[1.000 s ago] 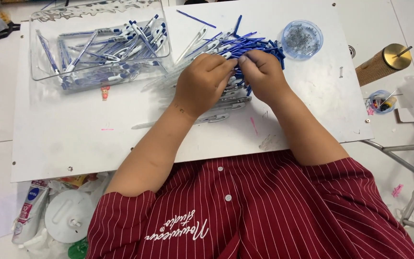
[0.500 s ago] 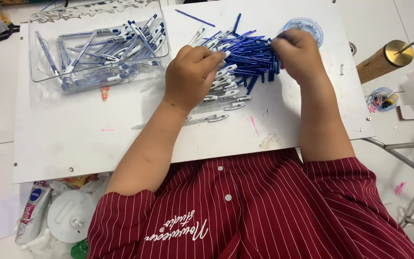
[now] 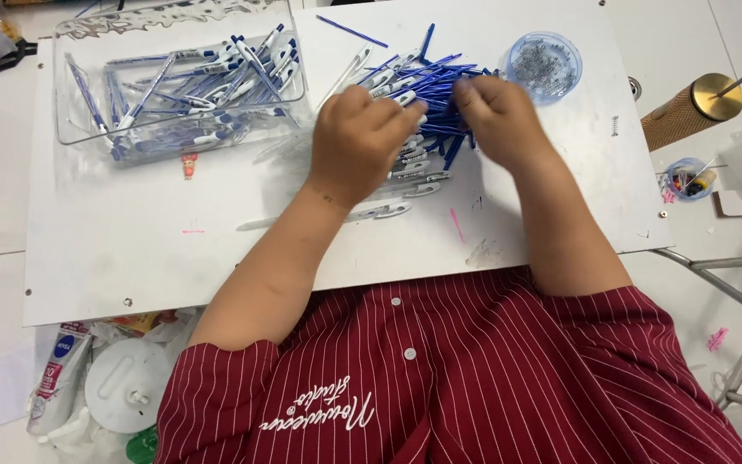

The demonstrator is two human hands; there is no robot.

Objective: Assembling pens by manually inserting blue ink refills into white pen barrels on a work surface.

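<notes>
A: Where do the pens lie?
B: Left hand (image 3: 361, 142), fingers curled, pinches a white pen barrel (image 3: 405, 97); right hand (image 3: 495, 116) rests just beside, its grip hidden. The blue pen pile (image 3: 440, 94) lies between and beyond the fingertips, long axes crosswise.

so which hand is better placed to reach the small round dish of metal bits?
Probably right. The right hand lies just beside the round dish; the left hand sits farther away, across the pile of blue pens.
</notes>
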